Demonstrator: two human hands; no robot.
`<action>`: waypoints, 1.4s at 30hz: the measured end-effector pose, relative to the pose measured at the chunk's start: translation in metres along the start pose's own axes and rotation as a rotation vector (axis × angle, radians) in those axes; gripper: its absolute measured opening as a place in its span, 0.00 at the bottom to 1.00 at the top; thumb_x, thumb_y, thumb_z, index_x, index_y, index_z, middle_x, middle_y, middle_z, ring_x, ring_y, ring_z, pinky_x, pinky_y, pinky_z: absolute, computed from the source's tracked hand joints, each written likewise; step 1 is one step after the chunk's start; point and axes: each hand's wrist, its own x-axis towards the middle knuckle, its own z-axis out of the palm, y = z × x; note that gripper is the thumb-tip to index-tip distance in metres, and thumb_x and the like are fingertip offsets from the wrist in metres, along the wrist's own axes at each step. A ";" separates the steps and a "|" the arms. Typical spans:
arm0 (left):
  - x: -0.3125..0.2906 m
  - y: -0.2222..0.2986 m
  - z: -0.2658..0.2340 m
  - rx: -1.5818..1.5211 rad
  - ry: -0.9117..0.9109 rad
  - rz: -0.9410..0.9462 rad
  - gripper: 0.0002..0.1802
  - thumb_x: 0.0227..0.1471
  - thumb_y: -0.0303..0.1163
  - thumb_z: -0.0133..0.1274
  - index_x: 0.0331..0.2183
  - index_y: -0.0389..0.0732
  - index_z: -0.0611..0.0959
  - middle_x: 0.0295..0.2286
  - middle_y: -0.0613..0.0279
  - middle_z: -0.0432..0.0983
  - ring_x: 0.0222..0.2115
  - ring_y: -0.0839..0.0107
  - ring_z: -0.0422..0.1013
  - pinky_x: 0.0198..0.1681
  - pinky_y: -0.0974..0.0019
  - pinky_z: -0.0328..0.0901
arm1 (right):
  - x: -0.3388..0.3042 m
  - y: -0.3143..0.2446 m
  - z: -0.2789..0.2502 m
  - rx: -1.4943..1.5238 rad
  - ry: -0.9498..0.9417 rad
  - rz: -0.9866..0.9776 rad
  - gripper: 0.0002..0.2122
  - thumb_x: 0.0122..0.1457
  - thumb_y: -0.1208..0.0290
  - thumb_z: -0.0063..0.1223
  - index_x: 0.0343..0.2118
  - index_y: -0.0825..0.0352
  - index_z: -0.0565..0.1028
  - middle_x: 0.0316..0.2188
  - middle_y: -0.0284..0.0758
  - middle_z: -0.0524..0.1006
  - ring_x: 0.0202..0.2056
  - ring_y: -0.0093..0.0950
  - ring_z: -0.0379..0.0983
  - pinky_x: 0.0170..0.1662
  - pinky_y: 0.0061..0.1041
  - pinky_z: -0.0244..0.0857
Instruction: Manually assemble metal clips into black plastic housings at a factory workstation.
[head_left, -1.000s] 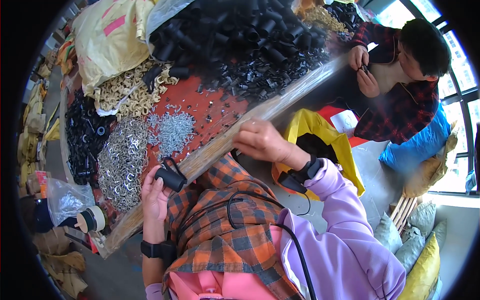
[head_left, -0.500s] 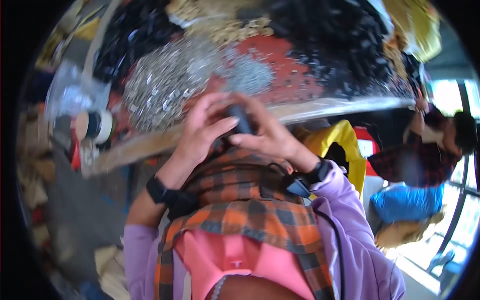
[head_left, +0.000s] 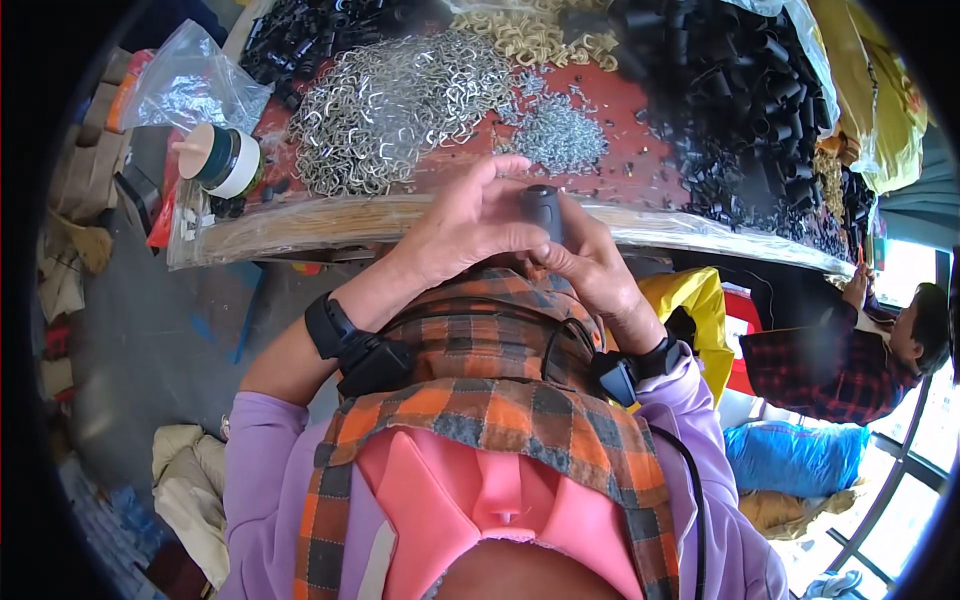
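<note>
A small black cylindrical plastic part (head_left: 541,212) stands nearly upright between my hands, just in front of the table's near edge. My right hand (head_left: 597,268) is closed round its right side, thumb low on the part and the other fingers mostly hidden behind it. My left hand (head_left: 462,228) has its thumb against the part's lower left, while its index finger arches above. Beyond my hands lies a heap of small silvery screws (head_left: 562,135). Left of that heap spreads a large pile of bent metal clips (head_left: 390,115).
Black tubular parts (head_left: 740,100) cover the table's right; beige pieces (head_left: 535,38) and more black parts (head_left: 320,35) lie at the back. A plastic-wrapped edge (head_left: 320,228) borders the red tabletop. Round containers (head_left: 225,165) stand left. Another person (head_left: 840,355) is at the right.
My hands and the black part have shifted slightly right in the picture. The table now appears lower in view, and my left index finger is more raised and apart from the part.
</note>
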 end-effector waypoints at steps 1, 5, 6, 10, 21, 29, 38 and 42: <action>0.001 0.000 0.002 0.004 -0.010 0.000 0.31 0.37 0.28 0.55 0.44 0.36 0.60 0.34 0.59 0.67 0.34 0.75 0.65 0.39 0.73 0.61 | -0.003 0.000 -0.002 0.044 0.011 -0.012 0.23 0.48 0.66 0.50 0.44 0.72 0.59 0.27 0.30 0.67 0.29 0.18 0.62 0.33 0.15 0.57; 0.004 0.005 -0.012 0.090 0.011 -0.027 0.30 0.39 0.29 0.55 0.44 0.36 0.61 0.33 0.60 0.68 0.34 0.75 0.65 0.39 0.73 0.61 | -0.023 0.002 -0.019 0.095 0.149 0.038 0.20 0.47 0.66 0.50 0.40 0.73 0.62 0.25 0.30 0.68 0.27 0.18 0.62 0.32 0.16 0.57; 0.006 0.009 -0.018 0.113 0.014 -0.038 0.29 0.39 0.29 0.54 0.44 0.36 0.61 0.33 0.60 0.68 0.34 0.75 0.65 0.38 0.73 0.61 | -0.036 0.006 -0.039 -0.069 0.173 0.036 0.20 0.45 0.66 0.51 0.39 0.73 0.63 0.26 0.31 0.68 0.27 0.18 0.62 0.32 0.16 0.57; 0.015 0.029 -0.054 0.246 0.094 -0.034 0.26 0.41 0.29 0.53 0.43 0.35 0.63 0.33 0.60 0.68 0.33 0.76 0.66 0.37 0.73 0.62 | -0.109 0.007 -0.102 -0.391 0.492 0.130 0.20 0.40 0.72 0.51 0.39 0.74 0.65 0.29 0.31 0.69 0.32 0.20 0.64 0.37 0.18 0.58; 0.121 0.081 -0.161 1.521 0.522 0.146 0.20 0.36 0.32 0.54 0.35 0.38 0.71 0.30 0.53 0.69 0.32 0.63 0.67 0.36 0.66 0.62 | -0.278 0.126 -0.199 -1.235 0.853 0.395 0.13 0.41 0.72 0.50 0.31 0.71 0.69 0.26 0.44 0.71 0.27 0.39 0.67 0.29 0.31 0.60; 0.164 0.090 -0.220 1.892 0.251 0.124 0.11 0.30 0.31 0.51 0.23 0.39 0.73 0.22 0.51 0.70 0.28 0.55 0.66 0.31 0.58 0.61 | -0.047 -0.034 -0.113 -1.065 0.594 -0.133 0.13 0.42 0.80 0.49 0.34 0.71 0.69 0.25 0.39 0.70 0.28 0.31 0.68 0.32 0.23 0.60; 0.123 0.105 -0.170 1.185 0.517 0.250 0.06 0.39 0.31 0.50 0.22 0.40 0.71 0.23 0.58 0.70 0.23 0.64 0.69 0.24 0.68 0.64 | 0.066 -0.013 -0.131 -1.216 0.429 -0.372 0.05 0.43 0.76 0.49 0.26 0.69 0.71 0.20 0.40 0.68 0.22 0.38 0.66 0.26 0.29 0.59; 0.067 0.087 -0.092 0.035 0.274 0.043 0.05 0.46 0.31 0.46 0.27 0.41 0.70 0.27 0.60 0.69 0.22 0.74 0.69 0.24 0.78 0.66 | 0.093 -0.016 -0.151 -1.288 0.356 -0.412 0.05 0.43 0.76 0.48 0.26 0.67 0.72 0.21 0.41 0.69 0.24 0.38 0.66 0.27 0.29 0.59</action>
